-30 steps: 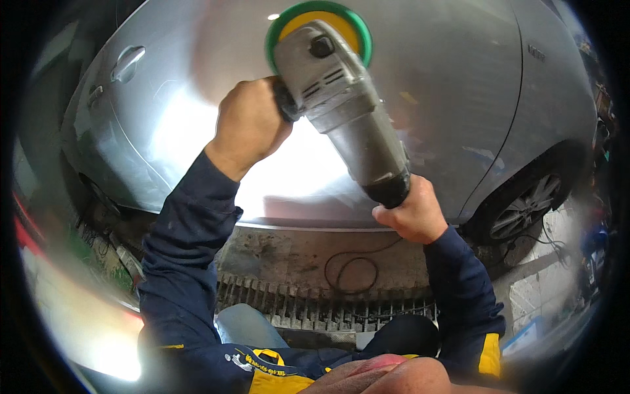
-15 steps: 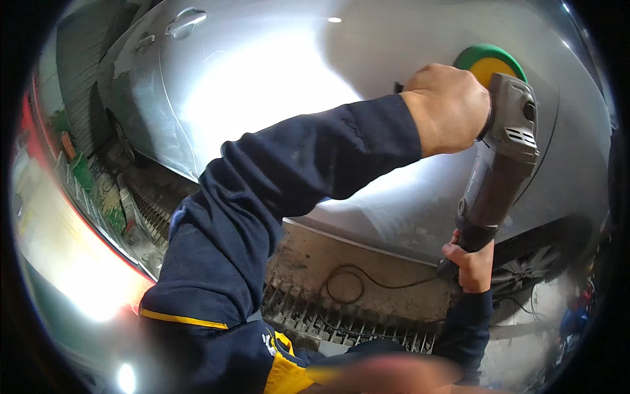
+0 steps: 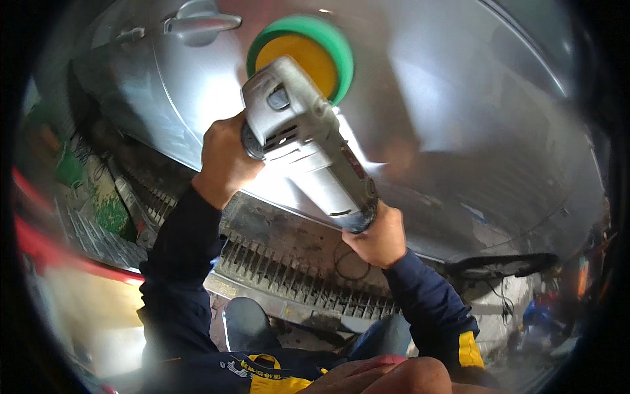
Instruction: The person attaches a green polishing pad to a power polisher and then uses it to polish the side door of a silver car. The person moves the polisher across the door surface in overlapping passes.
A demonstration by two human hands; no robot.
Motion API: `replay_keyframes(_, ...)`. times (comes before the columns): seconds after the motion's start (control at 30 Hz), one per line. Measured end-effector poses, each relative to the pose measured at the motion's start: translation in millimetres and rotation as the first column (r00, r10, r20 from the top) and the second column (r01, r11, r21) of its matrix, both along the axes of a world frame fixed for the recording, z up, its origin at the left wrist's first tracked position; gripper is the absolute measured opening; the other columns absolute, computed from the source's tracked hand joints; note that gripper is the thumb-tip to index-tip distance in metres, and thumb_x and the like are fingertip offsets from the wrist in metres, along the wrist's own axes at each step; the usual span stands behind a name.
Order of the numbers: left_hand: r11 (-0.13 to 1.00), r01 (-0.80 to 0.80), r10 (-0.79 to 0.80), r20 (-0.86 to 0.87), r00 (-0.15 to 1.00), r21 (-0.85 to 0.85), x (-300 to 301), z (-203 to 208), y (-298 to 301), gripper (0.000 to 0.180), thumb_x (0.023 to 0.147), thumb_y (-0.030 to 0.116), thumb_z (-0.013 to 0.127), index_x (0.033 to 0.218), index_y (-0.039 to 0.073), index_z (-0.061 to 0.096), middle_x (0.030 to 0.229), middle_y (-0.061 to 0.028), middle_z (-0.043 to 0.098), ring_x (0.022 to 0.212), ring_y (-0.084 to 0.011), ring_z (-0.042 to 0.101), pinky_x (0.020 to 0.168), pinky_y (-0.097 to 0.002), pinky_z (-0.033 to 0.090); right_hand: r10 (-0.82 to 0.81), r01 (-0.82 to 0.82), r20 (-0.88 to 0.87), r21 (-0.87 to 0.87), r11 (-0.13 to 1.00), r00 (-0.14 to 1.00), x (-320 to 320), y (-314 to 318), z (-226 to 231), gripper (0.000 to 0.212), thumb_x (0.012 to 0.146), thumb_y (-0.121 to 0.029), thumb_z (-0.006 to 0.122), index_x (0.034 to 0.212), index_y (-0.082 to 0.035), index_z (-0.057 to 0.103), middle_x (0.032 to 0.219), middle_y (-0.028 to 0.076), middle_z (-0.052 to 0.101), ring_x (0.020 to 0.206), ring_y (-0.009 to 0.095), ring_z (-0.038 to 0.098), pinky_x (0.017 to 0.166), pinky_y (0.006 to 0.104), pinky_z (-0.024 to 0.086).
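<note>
A grey polisher [image 3: 315,174] spans both of my hands in front of a silver car's side panel [image 3: 453,98]. My left hand [image 3: 226,157] is closed around the side handle near its head. Farther down, my right hand [image 3: 380,238] wraps the rear grip. At the polisher's head is a round pad with a green rim [image 3: 342,59] and a yellow-orange middle [image 3: 305,56]. The pad lies over the panel, to the right of the door handle [image 3: 203,24]. Whether its face touches the paint is hidden.
Below the car runs a floor grating [image 3: 295,279], with a looped cable [image 3: 352,262] beside it. A wheel [image 3: 502,264] is at the lower right. To the left are a red-edged car part [image 3: 72,253] and a green object [image 3: 69,165].
The polisher and both hands have swung left across the panel, from its right part to near the door handle. The machine's body now slants the other way. Both hands keep their grip.
</note>
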State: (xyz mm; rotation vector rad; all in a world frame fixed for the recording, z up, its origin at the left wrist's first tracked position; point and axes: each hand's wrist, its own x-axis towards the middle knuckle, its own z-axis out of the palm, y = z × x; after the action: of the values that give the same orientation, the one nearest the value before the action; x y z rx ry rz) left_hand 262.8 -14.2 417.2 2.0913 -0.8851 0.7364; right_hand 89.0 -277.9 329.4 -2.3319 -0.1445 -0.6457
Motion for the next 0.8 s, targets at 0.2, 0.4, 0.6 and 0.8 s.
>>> replay_keyframes(0.2, 0.996, -0.081, 0.087, -0.24, 0.967, 0.033, -51, 25, -7, 0.027, 0.079, 0.021, 0.085, 0.094, 0.001, 0.075, 0.084, -0.0223, 0.075, 0.084, -0.0452, 0.074, 0.076, -0.0494, 0.06, -0.046, 0.041, -0.389, -0.02, 0.999, 0.92, -43, -27, 65, 0.051, 0.07, -0.019, 0.085, 0.115, 0.0, 0.071, 0.095, 0.026, 0.075, 0.089, 0.046, 0.074, 0.079, 0.0445, 0.06)
replay_keyframes(0.4, 0.973, 0.041, 0.053, -0.397, 0.916, 0.226, -136, 79, -74, 0.042, 0.077, 0.027, 0.084, 0.111, 0.005, 0.073, 0.086, -0.021, 0.077, 0.084, -0.0438, 0.075, 0.074, -0.0522, 0.06, -0.193, 0.182, -0.538, -0.075, 0.98, 0.82, -145, -84, 128, 0.056, 0.069, -0.026, 0.091, 0.111, 0.005, 0.071, 0.096, 0.028, 0.076, 0.094, 0.044, 0.076, 0.086, 0.0465, 0.06)
replay_keyframes(0.6, 0.858, 0.22, -0.078, -0.306, 0.949, 0.464, -186, 114, -201, 0.03, 0.083, 0.022, 0.076, 0.103, 0.002, 0.069, 0.078, -0.0185, 0.073, 0.077, -0.0407, 0.075, 0.068, -0.0508, 0.06, -0.181, 0.288, -0.577, 0.099, 0.953, 0.796, -230, -185, 138, 0.059, 0.066, -0.026, 0.097, 0.11, 0.006, 0.075, 0.104, 0.027, 0.078, 0.102, 0.042, 0.076, 0.091, 0.0451, 0.06)
replay_keyframes(0.8, 0.723, 0.43, -0.466, -0.077, 0.881, 0.541, -247, 147, -314, 0.02, 0.085, 0.013, 0.071, 0.096, -0.002, 0.073, 0.087, -0.0229, 0.073, 0.074, -0.0417, 0.07, 0.075, -0.0489, 0.058, -0.175, 0.432, -0.587, 0.331, 0.839, 0.79, -322, -253, 128, 0.056, 0.066, -0.021, 0.094, 0.11, 0.006, 0.074, 0.104, 0.026, 0.078, 0.1, 0.038, 0.077, 0.091, 0.0426, 0.059)
